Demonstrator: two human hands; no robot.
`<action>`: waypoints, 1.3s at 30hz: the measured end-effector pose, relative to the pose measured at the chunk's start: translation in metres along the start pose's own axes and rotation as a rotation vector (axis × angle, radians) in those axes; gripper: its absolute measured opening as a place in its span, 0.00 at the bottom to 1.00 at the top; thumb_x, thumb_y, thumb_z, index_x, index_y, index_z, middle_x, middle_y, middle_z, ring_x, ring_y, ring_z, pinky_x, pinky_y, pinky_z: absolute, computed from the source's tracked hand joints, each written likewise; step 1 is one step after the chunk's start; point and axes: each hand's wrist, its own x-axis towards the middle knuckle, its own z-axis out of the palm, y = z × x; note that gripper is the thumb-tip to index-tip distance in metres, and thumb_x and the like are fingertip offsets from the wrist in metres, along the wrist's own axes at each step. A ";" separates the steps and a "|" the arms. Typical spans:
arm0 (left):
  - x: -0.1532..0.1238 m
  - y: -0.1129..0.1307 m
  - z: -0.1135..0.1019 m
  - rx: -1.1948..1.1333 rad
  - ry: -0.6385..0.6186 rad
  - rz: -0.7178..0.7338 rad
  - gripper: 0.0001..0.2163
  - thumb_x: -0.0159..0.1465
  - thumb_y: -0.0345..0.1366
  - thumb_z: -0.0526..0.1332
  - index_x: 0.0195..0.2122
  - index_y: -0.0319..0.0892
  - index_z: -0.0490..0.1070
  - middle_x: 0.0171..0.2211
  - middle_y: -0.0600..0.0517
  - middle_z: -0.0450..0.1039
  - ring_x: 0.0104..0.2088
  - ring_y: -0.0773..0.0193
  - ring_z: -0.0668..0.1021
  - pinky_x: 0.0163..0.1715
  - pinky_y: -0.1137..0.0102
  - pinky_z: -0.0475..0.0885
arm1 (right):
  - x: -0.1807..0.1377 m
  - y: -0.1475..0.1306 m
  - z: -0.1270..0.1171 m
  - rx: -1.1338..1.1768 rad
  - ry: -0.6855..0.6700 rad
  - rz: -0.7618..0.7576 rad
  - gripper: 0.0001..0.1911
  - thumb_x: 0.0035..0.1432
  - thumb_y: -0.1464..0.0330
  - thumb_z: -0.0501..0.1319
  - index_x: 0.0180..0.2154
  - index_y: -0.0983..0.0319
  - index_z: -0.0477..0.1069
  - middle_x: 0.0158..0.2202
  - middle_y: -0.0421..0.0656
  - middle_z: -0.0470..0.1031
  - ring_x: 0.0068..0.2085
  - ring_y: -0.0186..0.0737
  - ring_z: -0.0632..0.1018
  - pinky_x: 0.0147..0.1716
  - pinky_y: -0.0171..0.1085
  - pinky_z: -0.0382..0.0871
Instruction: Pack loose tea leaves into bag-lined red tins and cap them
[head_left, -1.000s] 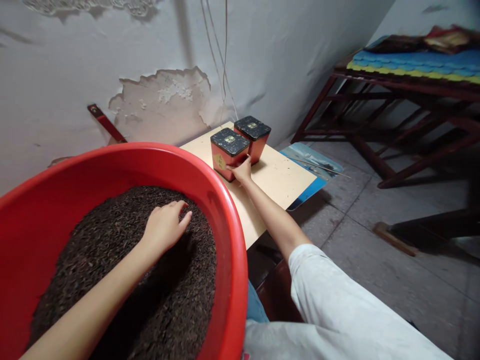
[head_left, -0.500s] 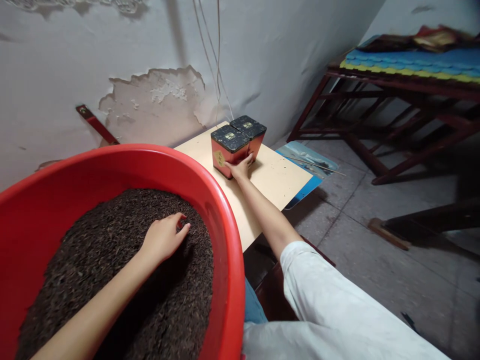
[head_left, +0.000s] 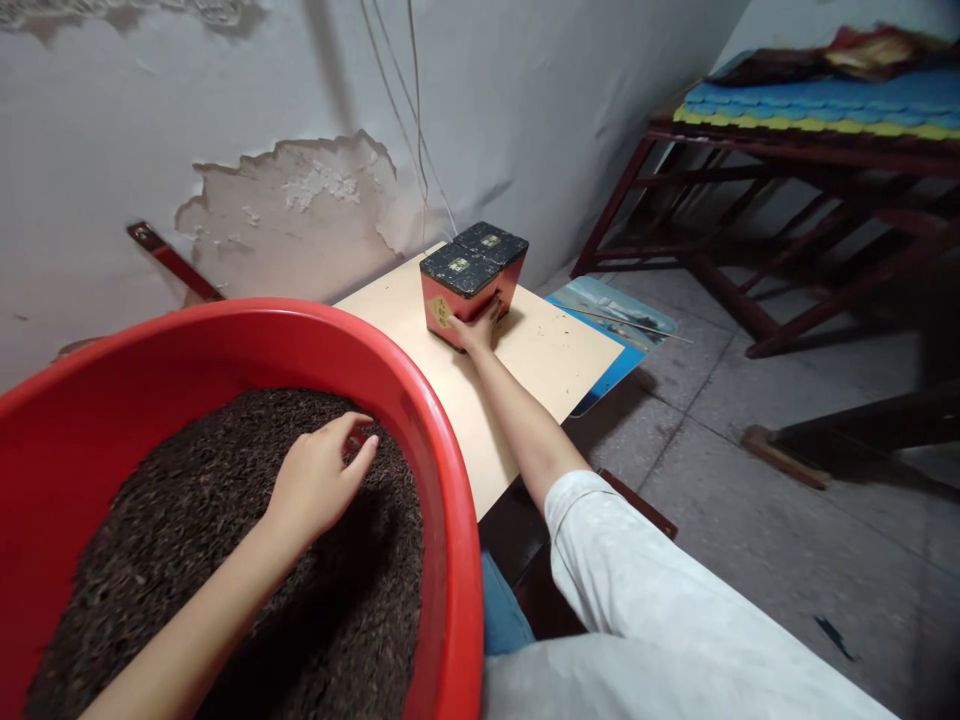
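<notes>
Two red tea tins with black speckled lids stand side by side on a pale board (head_left: 547, 365): a nearer tin (head_left: 442, 290) and a farther tin (head_left: 511, 282). My right hand (head_left: 478, 325) grips the nearer one low down, thumb on its labelled face and fingers on the side towards the other tin. Over a heap of dark loose tea leaves (head_left: 187, 510), my left hand (head_left: 322, 475) hovers with thumb and fingers curved apart, nothing between them. That heap lies in a big red plastic basin (head_left: 454, 500).
A blue picture sheet (head_left: 615, 310) with a thin stick (head_left: 637, 325) pokes out beyond the board. Blue and yellow foam mats (head_left: 825, 105) lie on a dark red wooden frame (head_left: 697, 270) at the right. Cords (head_left: 416, 100) hang down the peeling wall.
The view has shifted slightly. My left hand has lifted a little, its thumb and fingers spreading wider. My right hand stays on the nearer tin.
</notes>
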 end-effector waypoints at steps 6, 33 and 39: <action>-0.006 -0.018 0.007 -0.031 -0.053 -0.095 0.19 0.62 0.46 0.47 0.46 0.41 0.70 0.35 0.48 0.77 0.37 0.56 0.78 0.38 0.65 0.70 | 0.015 0.005 0.004 0.020 0.008 0.002 0.62 0.38 0.66 0.68 0.66 0.69 0.31 0.68 0.59 0.34 0.69 0.51 0.39 0.65 0.51 0.40; -0.063 -0.072 0.013 -0.186 -0.164 -0.364 0.22 0.56 0.54 0.51 0.42 0.47 0.72 0.43 0.49 0.78 0.46 0.50 0.78 0.50 0.58 0.71 | 0.063 0.004 -0.004 0.014 0.023 0.008 0.60 0.39 0.69 0.67 0.66 0.73 0.33 0.68 0.60 0.35 0.69 0.48 0.41 0.66 0.44 0.40; -0.099 -0.117 0.026 -0.279 -0.011 -0.399 0.14 0.54 0.60 0.55 0.36 0.66 0.71 0.39 0.63 0.78 0.46 0.48 0.78 0.53 0.52 0.69 | 0.064 0.002 -0.004 -0.012 0.010 0.017 0.61 0.39 0.68 0.67 0.65 0.75 0.31 0.68 0.61 0.35 0.69 0.49 0.41 0.66 0.43 0.40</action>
